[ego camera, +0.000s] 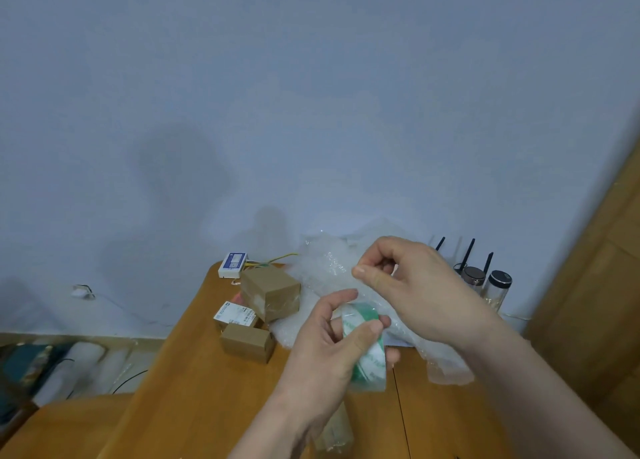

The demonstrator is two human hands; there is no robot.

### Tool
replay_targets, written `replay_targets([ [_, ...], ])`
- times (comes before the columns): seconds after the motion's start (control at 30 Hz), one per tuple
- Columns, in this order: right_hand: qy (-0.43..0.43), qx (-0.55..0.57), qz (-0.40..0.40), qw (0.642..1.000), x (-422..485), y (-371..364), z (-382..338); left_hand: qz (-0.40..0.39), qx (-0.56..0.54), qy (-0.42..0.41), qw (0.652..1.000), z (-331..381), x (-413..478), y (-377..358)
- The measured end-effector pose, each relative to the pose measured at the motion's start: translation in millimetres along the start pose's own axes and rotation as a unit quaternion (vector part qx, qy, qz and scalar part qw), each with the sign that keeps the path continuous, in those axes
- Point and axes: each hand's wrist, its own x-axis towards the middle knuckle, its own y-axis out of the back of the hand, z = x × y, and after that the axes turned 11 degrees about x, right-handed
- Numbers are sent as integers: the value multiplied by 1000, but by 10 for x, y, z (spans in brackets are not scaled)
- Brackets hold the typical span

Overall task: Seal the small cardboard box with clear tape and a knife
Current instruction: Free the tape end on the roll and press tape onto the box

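My left hand [329, 347] grips a roll of clear tape [369, 354] with a green and white core, held above the wooden table [194, 372]. My right hand [408, 282] is raised just above the roll, thumb and forefinger pinched together on what looks like the tape's free end; the strip itself is too clear to make out. A small cardboard box [247, 342] lies on the table left of my hands. A larger taped cardboard box [272, 292] stands behind it. No knife is visible.
Bubble wrap [322, 268] is piled behind and under my hands. A white labelled box [233, 314] and a white and blue device [232, 264] with wires sit at the far left. Two jars [497, 288] and a router's black antennas stand against the wall.
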Motion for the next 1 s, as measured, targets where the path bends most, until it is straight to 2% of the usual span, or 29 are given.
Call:
replay_targets([
  [0.07, 3, -25, -22, 999, -18, 41, -39, 3, 5, -2, 1000, 16, -17, -15],
  [0.2, 28, -26, -16, 999, -56, 35, -142, 19, 23, -9, 1000, 35, 33, 44],
  [0.33, -20, -21, -36, 999, -9, 106, -199, 7, 53, -32, 998, 7, -46, 40],
  [0.57, -118, 24, -45, 992, 16, 103, -160, 51, 91, -49, 993, -60, -39, -10],
  [0.8, -123, -33, -92, 988, 75, 171, -225, 63, 103, -73, 990, -91, -63, -13],
  [1.0, -124, 29, -135, 983, 131, 226, -248, 49, 98, -76, 991, -102, -96, 0],
])
